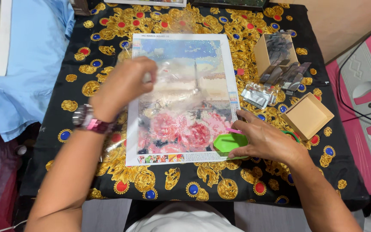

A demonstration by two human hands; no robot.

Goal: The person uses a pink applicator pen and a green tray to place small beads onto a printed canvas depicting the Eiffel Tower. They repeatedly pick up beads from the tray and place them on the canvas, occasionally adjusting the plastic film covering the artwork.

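— Worktop (108, 180) first: what covers it?

— Black cloth (220, 180) with gold medallions and red and blue dots drapes the whole worktop. A diamond-painting canvas (185, 120) lies flat at its middle, showing a tower, sky and pink flowers.

— And on the right?

— Two open tan cardboard boxes: the far box (266, 50) has small clear packets (286, 71) spilling from it, the near box (308, 115) sits just beside the right hand.

— The hands?

— Left hand (123, 88) hovers over the canvas's left edge, fingers pinched together on a clear plastic film (179, 88) lifted off the picture. A watch (92, 122) is on that wrist. Right hand (267, 139) rests at the canvas's near right corner, fingers spread and pressing on a small green tray (229, 141); a pink pen (235, 130) lies touching it.
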